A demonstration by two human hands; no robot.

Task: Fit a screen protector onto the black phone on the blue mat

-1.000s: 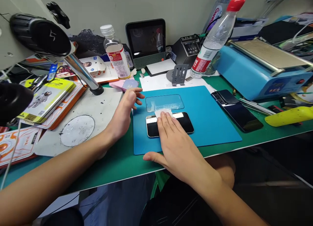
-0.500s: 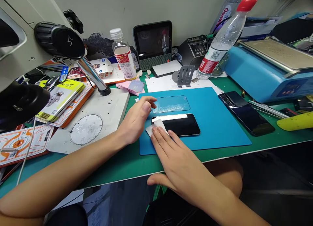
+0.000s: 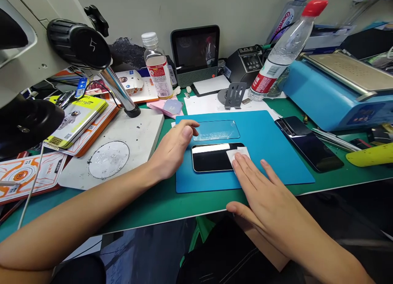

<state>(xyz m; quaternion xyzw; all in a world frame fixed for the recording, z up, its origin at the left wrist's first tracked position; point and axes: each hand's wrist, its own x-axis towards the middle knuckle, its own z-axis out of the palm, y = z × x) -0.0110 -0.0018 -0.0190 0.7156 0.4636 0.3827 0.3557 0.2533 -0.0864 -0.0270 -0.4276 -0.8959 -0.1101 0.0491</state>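
A phone [image 3: 211,162] with a dark screen lies face up on the blue mat [image 3: 273,153]. My right hand [image 3: 260,190] has its fingers stretched out flat, pressing a folded white wipe [image 3: 238,154] onto the phone's right end; its thumb stands apart. Just above the phone lies a clear glass screen protector [image 3: 216,131]. Beside that sheet's left end hovers my left hand [image 3: 175,149], fingers loosely bent and apart from the thumb, with nothing visible in it. Whether its fingertips touch the glass I cannot tell.
Right of the mat lies another dark phone [image 3: 310,143], near a blue machine [image 3: 331,91]. A red-capped bottle [image 3: 276,59] and a grey phone stand [image 3: 236,95] are behind. A microscope stand [image 3: 144,130] and stacked boxes [image 3: 82,120] occupy the left.
My right hand has slid the white wipe from the phone's left end to its right end. My left hand stays in nearly the same place.
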